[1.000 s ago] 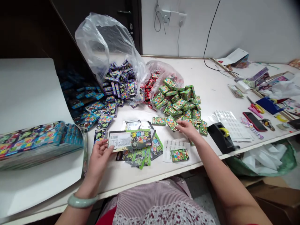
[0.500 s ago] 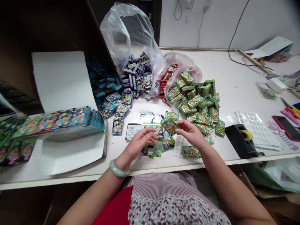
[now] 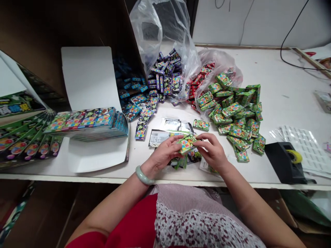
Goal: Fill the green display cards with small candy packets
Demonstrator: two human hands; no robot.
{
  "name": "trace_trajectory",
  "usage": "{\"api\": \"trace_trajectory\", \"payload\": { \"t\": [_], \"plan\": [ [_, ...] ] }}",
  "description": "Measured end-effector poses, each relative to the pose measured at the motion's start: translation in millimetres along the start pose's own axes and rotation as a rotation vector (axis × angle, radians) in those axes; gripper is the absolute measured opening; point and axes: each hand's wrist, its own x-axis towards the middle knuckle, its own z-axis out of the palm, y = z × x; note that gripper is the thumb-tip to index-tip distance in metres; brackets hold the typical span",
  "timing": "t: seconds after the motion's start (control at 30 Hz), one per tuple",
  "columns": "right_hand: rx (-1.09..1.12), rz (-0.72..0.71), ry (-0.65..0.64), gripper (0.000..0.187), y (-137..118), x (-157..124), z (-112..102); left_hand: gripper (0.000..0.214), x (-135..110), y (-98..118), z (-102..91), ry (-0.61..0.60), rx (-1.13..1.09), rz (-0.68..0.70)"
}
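Note:
Between my two hands, a small green printed box (image 3: 186, 144) is held above the front of the table. My left hand (image 3: 168, 151), with a pale bangle at the wrist, grips its left end. The fingers of my right hand (image 3: 211, 151) pinch its right end. Flat printed packets and cards (image 3: 158, 138) lie beneath and behind my hands, partly hidden by them. A single green box (image 3: 201, 124) lies just behind my right hand. To the right spreads a loose heap of green boxes (image 3: 234, 110).
An open white carton (image 3: 95, 156) at left holds rows of coloured boxes (image 3: 85, 119). Purple boxes (image 3: 168, 84) and red boxes (image 3: 198, 82) spill from clear bags at the back. A black tape dispenser (image 3: 281, 162) and label sheets (image 3: 302, 144) are at right.
My left hand has closed on the green box that my right hand held alone. The view has swung left, so the table's things appear farther right.

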Motion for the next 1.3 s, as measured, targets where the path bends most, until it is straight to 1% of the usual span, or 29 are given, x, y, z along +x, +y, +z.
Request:
{"api": "trace_trajectory", "payload": {
  "t": [0.07,0.13,0.23,0.3,0.37,0.4,0.47,0.53,0.57,0.6,0.63,0.7,0.73,0.8,0.87,0.93,1.0,1.1,1.2,1.3],
  "plan": [
    [-0.128,0.006,0.011,0.028,-5,-2,4,0.040,2,-3,-0.3,0.040,-0.068,0.004],
    [-0.214,0.000,-0.021,0.030,-14,-4,8,0.035,5,-5,-0.3,0.117,-0.142,0.028],
    [-0.200,-0.060,-0.156,0.037,-25,-4,11,0.033,10,-7,-1.5,0.213,-0.177,0.099],
    [-0.154,-0.095,-0.255,0.052,-29,-2,7,0.033,10,-7,-3.0,0.234,-0.090,0.140],
    [-0.134,-0.089,-0.361,0.072,-29,2,0,0.033,9,-9,-3.7,0.231,0.064,0.176],
    [-0.129,-0.075,-0.413,0.079,-29,4,-3,0.033,7,-10,-3.7,0.212,0.133,0.182],
    [-0.097,-0.046,-0.499,0.085,-28,7,-8,0.034,5,-15,-3.5,0.148,0.216,0.175],
    [-0.024,-0.018,-0.523,0.084,-27,7,-11,0.036,4,-16,-5.8,0.058,0.275,0.166],
    [0.014,0.001,-0.510,0.082,-26,6,-12,0.040,5,-15,-8.9,0.027,0.346,0.187],
    [0.038,0.030,-0.478,0.079,-24,4,-14,0.048,7,-12,-13.6,0.016,0.467,0.234],
    [0.044,0.065,-0.432,0.076,-21,2,-16,0.059,9,-7,-19.8,0.016,0.635,0.298],
    [0.005,0.149,-0.330,0.072,-10,-2,-22,0.083,16,5,-35.0,0.023,1.049,0.415],
    [-0.023,0.195,-0.287,0.070,-3,-4,-26,0.092,20,11,-42.7,0.006,1.243,0.439],
    [-0.041,0.275,-0.250,0.069,11,-8,-31,0.097,27,20,-55.3,-0.065,1.524,0.423],
    [0.005,0.326,-0.253,0.066,19,-9,-36,0.093,30,26,-61.8,-0.122,1.670,0.410],
    [0.072,0.327,-0.259,0.063,20,-7,-40,0.092,29,30,-62.6,-0.126,1.727,0.456],
    [0.128,0.283,-0.279,0.064,16,-3,-44,0.093,24,34,-60.1,-0.109,1.723,0.519],
    [0.172,0.173,-0.393,0.069,6,7,-49,0.093,11,40,-54.7,-0.123,1.669,0.582],
    [0.131,0.095,-0.517,0.073,1,15,-52,0.090,1,43,-51.4,-0.161,1.629,0.616],
    [0.063,0.057,-0.560,0.075,0,21,-54,0.090,-5,42,-50.2,-0.221,1.602,0.620]
  ]
}}
